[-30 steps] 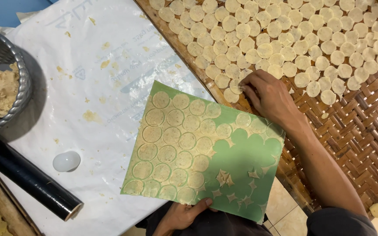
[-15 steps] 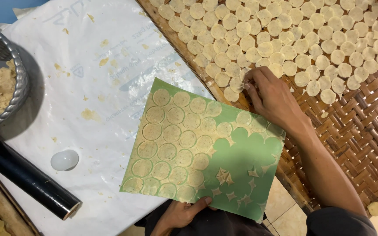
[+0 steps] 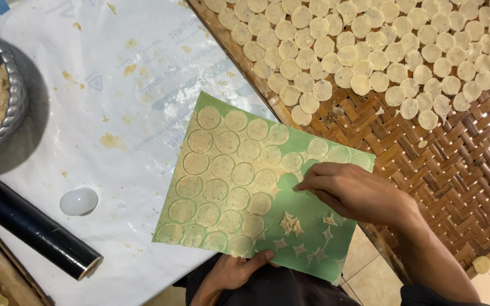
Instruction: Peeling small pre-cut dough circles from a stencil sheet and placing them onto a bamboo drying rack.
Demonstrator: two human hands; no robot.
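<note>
While the left hand (image 3: 231,271) pinches the near edge of the green sheet (image 3: 313,147), thumb on top, the right hand (image 3: 350,192) rests on the sheet, fingers (image 3: 307,182) curled onto a dough round (image 3: 292,162); whether they grip it, cannot tell. Sheet lies tilted, half on the white plastic (image 3: 114,102), half over the woven tray (image 3: 460,164) of rounds. Black roller (image 3: 29,226), white cutter (image 3: 78,201) and dough bowl (image 3: 15,96) sit left.

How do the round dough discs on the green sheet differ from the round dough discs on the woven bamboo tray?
The discs on the green sheet lie in tight rows with dough scraps between them; the discs on the woven bamboo tray lie loose, many overlapping. The right hand touches only the sheet's discs, while the left hand grips the sheet's edge. Both sets are pale, flat and round.
</note>
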